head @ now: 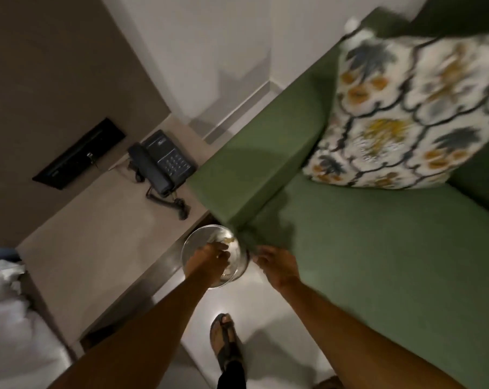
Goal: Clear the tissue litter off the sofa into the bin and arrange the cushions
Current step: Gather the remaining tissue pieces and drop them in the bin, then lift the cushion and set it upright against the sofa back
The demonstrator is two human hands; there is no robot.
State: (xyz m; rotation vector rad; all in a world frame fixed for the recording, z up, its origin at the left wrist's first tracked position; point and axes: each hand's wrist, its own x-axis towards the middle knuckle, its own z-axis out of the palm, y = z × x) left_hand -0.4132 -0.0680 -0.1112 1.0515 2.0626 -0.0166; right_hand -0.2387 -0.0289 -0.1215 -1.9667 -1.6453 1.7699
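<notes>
my left hand point(209, 255) reaches into the bin point(213, 255), right hand point(277, 263) beside it, grips unclear; a careless drop could scatter tissue onto the floor point(265, 318).

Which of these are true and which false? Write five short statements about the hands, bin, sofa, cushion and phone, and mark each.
1. The left hand is over the bin. True.
2. The bin stands on the sofa seat. False: it stands on the floor by the sofa's arm.
3. A patterned cushion leans in the sofa corner. True.
4. The telephone is white. False: it is dark.
5. The right hand grips the cushion. False: it is beside the bin.
</notes>
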